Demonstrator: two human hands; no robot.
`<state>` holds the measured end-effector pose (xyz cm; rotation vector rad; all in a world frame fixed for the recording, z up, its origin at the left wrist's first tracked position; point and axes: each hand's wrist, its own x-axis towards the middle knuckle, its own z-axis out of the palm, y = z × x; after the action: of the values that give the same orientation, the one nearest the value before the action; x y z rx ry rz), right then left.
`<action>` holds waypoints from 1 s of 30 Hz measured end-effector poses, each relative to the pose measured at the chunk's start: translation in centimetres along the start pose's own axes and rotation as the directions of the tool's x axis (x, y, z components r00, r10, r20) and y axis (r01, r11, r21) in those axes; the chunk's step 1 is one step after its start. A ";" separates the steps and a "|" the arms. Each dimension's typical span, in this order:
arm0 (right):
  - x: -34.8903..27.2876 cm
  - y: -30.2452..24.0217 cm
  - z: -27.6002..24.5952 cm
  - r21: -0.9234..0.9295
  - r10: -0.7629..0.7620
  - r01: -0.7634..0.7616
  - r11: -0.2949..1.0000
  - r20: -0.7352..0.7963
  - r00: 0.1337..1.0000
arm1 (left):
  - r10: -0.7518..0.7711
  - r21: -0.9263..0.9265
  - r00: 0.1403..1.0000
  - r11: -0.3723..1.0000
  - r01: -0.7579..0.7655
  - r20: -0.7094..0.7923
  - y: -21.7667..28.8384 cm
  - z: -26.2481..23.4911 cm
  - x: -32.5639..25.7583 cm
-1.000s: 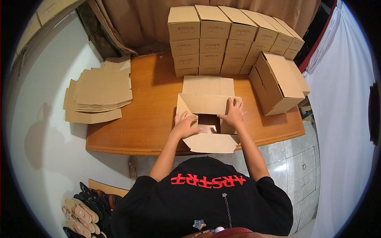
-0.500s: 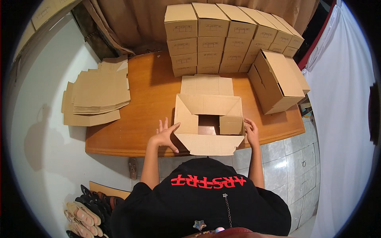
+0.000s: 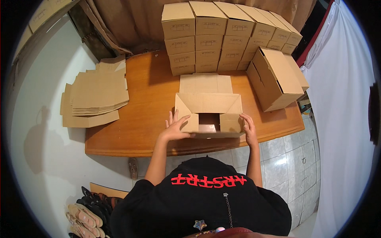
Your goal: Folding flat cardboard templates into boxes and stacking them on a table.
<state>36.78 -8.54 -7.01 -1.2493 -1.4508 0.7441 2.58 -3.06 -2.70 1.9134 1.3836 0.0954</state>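
Observation:
An opened cardboard box (image 3: 208, 102) lies near the front edge of the wooden table. Its two side flaps are turned inward, leaving a gap through which a brown surface shows. The near flap, along the box's front, now stands up and is seen almost edge-on. My left hand (image 3: 174, 127) is at the box's front left corner, fingers spread over the left side flap and thumb along the near flap. At the front right corner, my right hand (image 3: 249, 130) curls its fingers round the edge of the box; its thumb is mostly hidden.
A pile of flat cardboard blanks (image 3: 99, 93) lies on the table's left (image 3: 143, 127). Closed boxes (image 3: 208, 41) are stacked in rows at the back. A larger closed carton (image 3: 274, 81) stands at the right. Shoes (image 3: 85, 218) sit on the floor, lower left.
The near flap of the box has swung up from hanging toward me. My left hand has moved right and up onto the corner, and my right hand has closed in on the right edge.

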 end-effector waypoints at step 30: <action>0.5 -1.4 5.7 -0.591 -0.103 -0.057 0.805 -0.233 0.967 | 0.392 0.407 0.902 0.805 -0.432 0.183 3.0 -1.8 14.8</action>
<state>31.03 -7.55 -7.14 -1.7252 -1.5293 0.0767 10.18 9.94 -4.80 2.5480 0.9541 -0.1045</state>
